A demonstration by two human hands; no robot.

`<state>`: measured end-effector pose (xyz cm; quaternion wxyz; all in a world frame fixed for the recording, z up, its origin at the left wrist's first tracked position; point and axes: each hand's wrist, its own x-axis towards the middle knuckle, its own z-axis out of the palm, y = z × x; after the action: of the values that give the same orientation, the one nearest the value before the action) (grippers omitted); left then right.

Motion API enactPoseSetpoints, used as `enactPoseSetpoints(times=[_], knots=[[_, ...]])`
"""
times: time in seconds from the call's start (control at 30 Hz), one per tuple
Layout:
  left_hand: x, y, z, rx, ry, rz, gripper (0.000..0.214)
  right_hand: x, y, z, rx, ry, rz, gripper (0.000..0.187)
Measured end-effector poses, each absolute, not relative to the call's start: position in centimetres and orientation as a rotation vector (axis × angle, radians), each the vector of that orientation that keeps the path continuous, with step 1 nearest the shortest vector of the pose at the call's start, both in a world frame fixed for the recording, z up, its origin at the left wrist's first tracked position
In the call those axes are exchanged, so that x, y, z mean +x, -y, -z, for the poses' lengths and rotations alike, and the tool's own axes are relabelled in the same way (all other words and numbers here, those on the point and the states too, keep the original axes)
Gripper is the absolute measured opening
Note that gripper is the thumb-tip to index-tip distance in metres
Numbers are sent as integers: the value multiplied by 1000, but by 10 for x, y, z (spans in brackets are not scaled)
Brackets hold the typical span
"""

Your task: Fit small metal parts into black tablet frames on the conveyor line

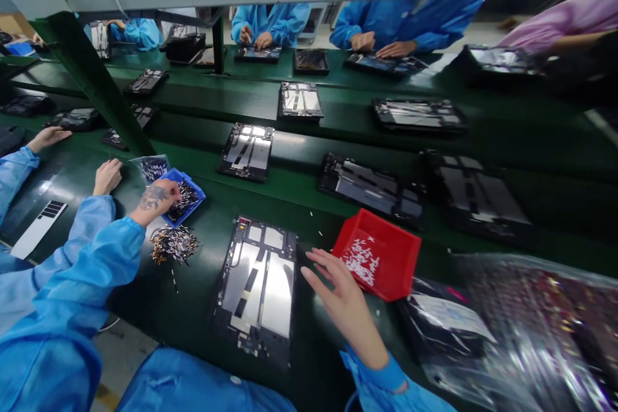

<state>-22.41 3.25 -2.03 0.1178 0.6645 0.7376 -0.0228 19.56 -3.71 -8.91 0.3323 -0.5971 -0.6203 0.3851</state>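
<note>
A part is being picked: the left hand [157, 198] is closed over pieces in the blue bin [186, 196]. The right hand [340, 293], released, hovers beside the tablet frame [258, 283]. Careful placement onto the frame seems needed.

Left hand [157, 198] reaches forward, fingers curled (tattooed back); right hand [340, 293] open, fingers spread.

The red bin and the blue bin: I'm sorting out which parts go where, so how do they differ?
The red bin is larger and holds small white pieces; the blue bin is smaller and holds thin dark parts. The right hand hovers open beside the red bin without reaching in, while the left hand rests in the blue bin. Both are open plastic trays sitting on the green table.
</note>
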Motion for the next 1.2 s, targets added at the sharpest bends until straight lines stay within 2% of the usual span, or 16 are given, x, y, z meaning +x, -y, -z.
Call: enactPoseSetpoints(times=[0.1,0.3,0.43,0.63,0.73,0.8,0.97,1.2], knots=[[-232,-37,9,1871,-2164,150,30,198,37,92,-1540,1596,-994,45],[-221,-42,-7,1822,-2162,135,24,191,38,90,-1505,1585,-1006,43],[-221,-48,-15,1797,-2193,-59,9,193,40,87,-1509,1574,-1000,42],[-218,-34,-34,1664,-2148,-461,15,190,41,69,-1477,1578,-1001,38],[-177,-19,-36,1411,-1779,-830,15,173,40,48,-1400,1620,-1095,33],[-134,-11,-33,1287,-1530,-931,18,158,39,31,-1340,1585,-1179,31],[-23,-4,-24,1172,-1166,-772,16,147,24,4,-1241,1240,-1263,31],[63,-22,-20,1125,-974,-616,13,223,16,-2,-1355,1162,-1114,29]])
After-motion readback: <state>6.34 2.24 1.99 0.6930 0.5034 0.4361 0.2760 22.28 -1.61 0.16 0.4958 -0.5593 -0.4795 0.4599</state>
